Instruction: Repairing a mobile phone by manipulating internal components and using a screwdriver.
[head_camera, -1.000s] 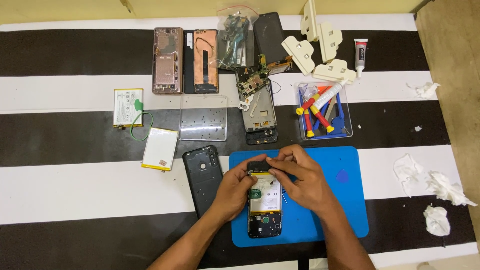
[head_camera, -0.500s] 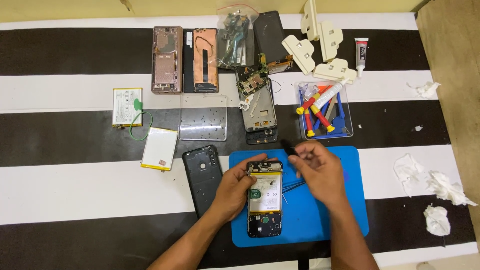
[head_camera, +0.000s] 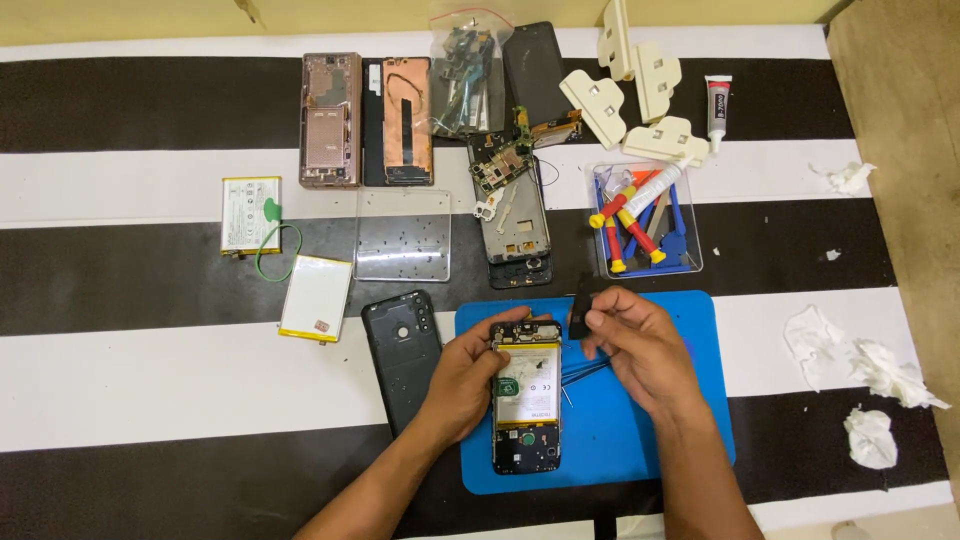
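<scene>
Left hand (head_camera: 470, 372) palm-down, fingers curled, thumb and fingertips pinched inward. Right hand (head_camera: 636, 345) raised slightly, fingers pinched shut near thumb. Both forearms enter from bottom edge.

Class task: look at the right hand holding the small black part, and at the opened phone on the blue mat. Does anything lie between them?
Nothing visible does. The right hand holds the small black part just right of the opened phone; only bare blue mat lies between. The left hand grips the phone's far side.
</scene>
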